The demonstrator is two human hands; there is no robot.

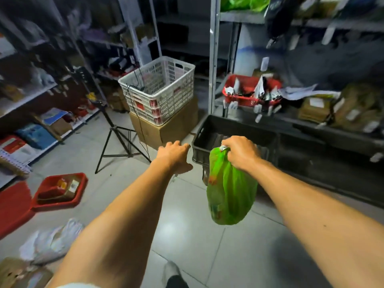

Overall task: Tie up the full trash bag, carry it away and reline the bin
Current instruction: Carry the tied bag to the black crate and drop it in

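A full green trash bag (pixel 230 192) hangs in the air above the tiled floor, gathered at its top. My right hand (pixel 241 152) is closed around that gathered neck and carries the bag's weight. My left hand (pixel 174 155) reaches forward to the left of the bag, empty, fingers loosely spread and palm down. A black plastic crate (pixel 209 127) stands on the floor just behind the bag; I cannot tell whether it is the bin.
A white mesh basket (pixel 162 88) sits on a cardboard box (pixel 172 129) ahead. A black tripod (pixel 118 140) stands to the left. Red trays (pixel 60 192) and white bags (pixel 52 242) lie on the floor at left. Loaded shelves line both sides.
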